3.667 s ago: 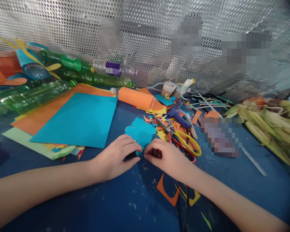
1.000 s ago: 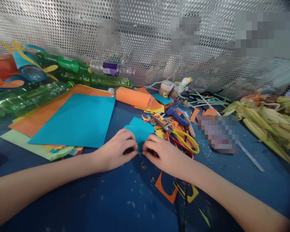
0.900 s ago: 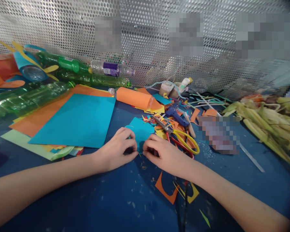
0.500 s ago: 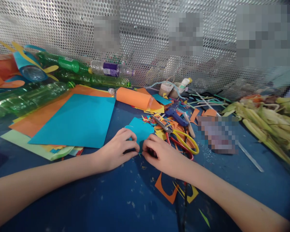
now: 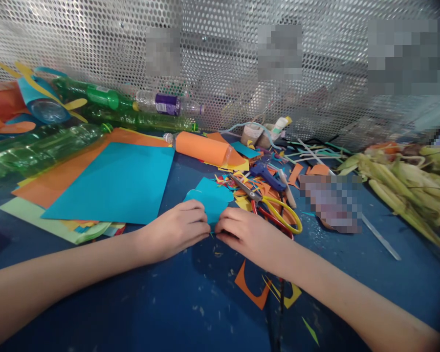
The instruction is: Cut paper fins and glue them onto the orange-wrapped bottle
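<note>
While the blue cutout lay flat on the blue table, short of the paper scraps, I had the left hand and right hand at its near edge, fingers curled with tips drawn together, though I could not tell whether they pinched the paper. Bare tabletop gave room toward me and left of the cutout, up to the large blue sheet's slanted edge, but the scissors crowded the right hand's far side.
</note>
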The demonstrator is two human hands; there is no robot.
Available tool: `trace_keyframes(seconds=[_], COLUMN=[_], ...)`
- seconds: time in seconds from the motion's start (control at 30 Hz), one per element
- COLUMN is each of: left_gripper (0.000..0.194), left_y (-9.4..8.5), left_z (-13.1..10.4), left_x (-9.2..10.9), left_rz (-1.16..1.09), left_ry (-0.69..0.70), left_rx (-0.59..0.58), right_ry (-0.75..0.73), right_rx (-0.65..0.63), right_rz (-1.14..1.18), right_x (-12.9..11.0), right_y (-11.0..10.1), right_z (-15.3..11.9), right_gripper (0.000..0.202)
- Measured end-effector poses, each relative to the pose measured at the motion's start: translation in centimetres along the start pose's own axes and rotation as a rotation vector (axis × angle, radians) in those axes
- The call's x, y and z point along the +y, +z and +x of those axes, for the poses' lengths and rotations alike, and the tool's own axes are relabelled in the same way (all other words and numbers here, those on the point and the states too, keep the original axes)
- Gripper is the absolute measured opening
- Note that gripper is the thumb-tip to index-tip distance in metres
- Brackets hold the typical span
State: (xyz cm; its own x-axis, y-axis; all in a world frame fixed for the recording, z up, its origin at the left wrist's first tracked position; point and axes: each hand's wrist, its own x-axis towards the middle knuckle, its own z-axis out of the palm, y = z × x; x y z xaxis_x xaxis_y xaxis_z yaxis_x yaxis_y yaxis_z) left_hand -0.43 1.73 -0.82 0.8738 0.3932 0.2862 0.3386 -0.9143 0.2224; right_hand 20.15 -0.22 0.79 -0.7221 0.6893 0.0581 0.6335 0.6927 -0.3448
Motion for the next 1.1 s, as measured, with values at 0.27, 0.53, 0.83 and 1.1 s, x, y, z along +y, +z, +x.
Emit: trace_keyframes(seconds=[0.27,0.53,0.83,1.1], left_gripper=[0.017,0.025,0.021,0.021], left_y=[0.6,0.6,0.5,0.7], left_z=[-0.2,0.0,0.2,0.0], left_x=[-0.3,0.0,0.4,-0.2], left_rz=[-0.099,0.049,-0.005,-0.035], left_ry=[-0.085,-0.022,-0.094,0.004], left_rx=[0.058,0.013,0.02,0.018], right_ry=[-0.029,-0.122,0.014,0.139], right_rx=[0.078,0.047,0.063,0.057], right_rz=[-0.174,-0.548,-0.239,-0.025], right_x=[-0.2,-0.6,-0.7,-0.3], right_y=[1.0,2.3,1.1,0.8], right_z=[0.3,0.2,0.6,0.4], right_gripper=[0.016,0.02,0.013,0.007])
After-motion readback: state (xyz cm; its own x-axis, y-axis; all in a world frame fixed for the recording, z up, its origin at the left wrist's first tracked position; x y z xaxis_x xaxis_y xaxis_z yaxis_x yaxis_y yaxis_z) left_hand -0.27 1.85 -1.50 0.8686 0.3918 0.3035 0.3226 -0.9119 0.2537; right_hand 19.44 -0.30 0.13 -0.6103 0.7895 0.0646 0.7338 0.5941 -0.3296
